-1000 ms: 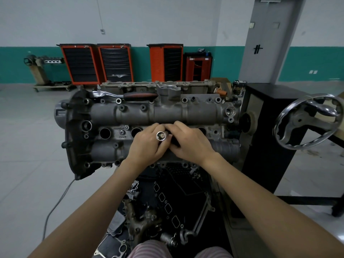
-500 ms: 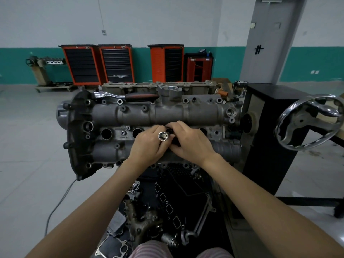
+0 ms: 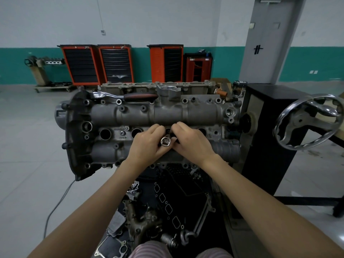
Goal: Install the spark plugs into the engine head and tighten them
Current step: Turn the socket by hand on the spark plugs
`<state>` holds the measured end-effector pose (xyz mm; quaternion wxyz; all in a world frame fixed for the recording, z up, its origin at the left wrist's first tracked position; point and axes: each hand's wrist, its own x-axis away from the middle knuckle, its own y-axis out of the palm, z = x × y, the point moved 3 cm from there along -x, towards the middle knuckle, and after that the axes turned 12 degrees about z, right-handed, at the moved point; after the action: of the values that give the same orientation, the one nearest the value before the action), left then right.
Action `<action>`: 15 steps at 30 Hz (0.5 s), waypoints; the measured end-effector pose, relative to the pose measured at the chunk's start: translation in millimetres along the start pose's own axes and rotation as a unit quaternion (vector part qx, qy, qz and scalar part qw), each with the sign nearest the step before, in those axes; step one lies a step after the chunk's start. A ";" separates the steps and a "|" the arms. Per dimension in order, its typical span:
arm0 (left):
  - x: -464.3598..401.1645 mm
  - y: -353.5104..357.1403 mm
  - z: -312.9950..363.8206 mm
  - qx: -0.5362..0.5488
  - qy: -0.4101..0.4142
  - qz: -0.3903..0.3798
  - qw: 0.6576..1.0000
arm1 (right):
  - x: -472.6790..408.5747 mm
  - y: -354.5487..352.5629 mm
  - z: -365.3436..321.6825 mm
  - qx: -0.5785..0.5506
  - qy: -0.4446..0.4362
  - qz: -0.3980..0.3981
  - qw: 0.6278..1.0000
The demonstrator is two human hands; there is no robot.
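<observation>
Presently both hands are gripping a shiny steel tubular spark plug socket (image 3: 165, 141), left hand (image 3: 147, 144) and right hand (image 3: 191, 141) pinching it over the third well of the grey cast engine head (image 3: 167, 113); the plug itself is hidden, and tilted entry risks cross-threading.

Head view — close, looking down (slightly forward) at engine head (image 3: 149, 116).

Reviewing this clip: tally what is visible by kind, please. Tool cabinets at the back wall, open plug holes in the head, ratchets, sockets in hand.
Orange tool cabinets: 3
Open plug holes: 3 (one more partly hidden behind the hands)
Ratchet lying on the engine head: 1
Socket, held by both the left hand and right hand: 1
Total: 8
</observation>
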<state>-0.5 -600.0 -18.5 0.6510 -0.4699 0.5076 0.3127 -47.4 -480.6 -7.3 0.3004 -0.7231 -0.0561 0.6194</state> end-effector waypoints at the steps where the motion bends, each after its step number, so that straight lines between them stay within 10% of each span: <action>1: 0.4 0.5 0.1 -0.006 0.008 0.003 1.000 | 0.5 0.9 1.2 0.004 0.002 -0.005 1.000; 15: 1.4 -3.4 1.0 0.065 -0.018 0.004 0.998 | 1.2 1.3 2.3 0.033 -0.017 -0.037 0.999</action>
<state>3.2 -600.4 -18.7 0.6878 -0.4188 0.5168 0.2906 -49.7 -480.3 -9.1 0.3457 -0.6994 -0.0673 0.6220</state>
